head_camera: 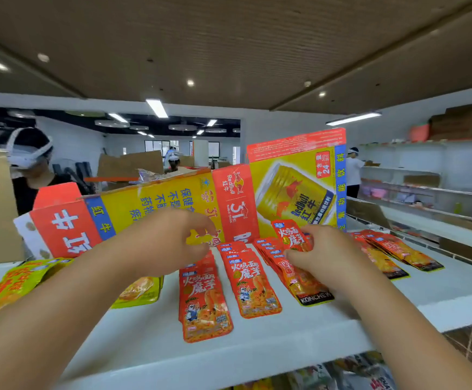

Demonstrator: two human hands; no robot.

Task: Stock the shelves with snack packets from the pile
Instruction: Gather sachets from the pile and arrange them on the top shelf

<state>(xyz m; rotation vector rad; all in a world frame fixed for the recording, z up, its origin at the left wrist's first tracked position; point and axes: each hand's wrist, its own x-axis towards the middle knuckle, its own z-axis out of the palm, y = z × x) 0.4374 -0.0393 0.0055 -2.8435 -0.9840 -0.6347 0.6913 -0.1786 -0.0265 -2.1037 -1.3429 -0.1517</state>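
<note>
On the white shelf (285, 333), red snack packets lie in overlapping rows: the nearest row (204, 302), then the third row (305, 282) to its right. Above that row the right hand (327, 257) pinches one red packet (289, 235) upright, so the placing step seems in hand. Next, it likely needs laying flat, overlapping its neighbours. The left hand (170, 240) hovers with fingers curled; whether it holds anything I cannot tell. The Red Bull carton (156, 201) stands behind.
</note>
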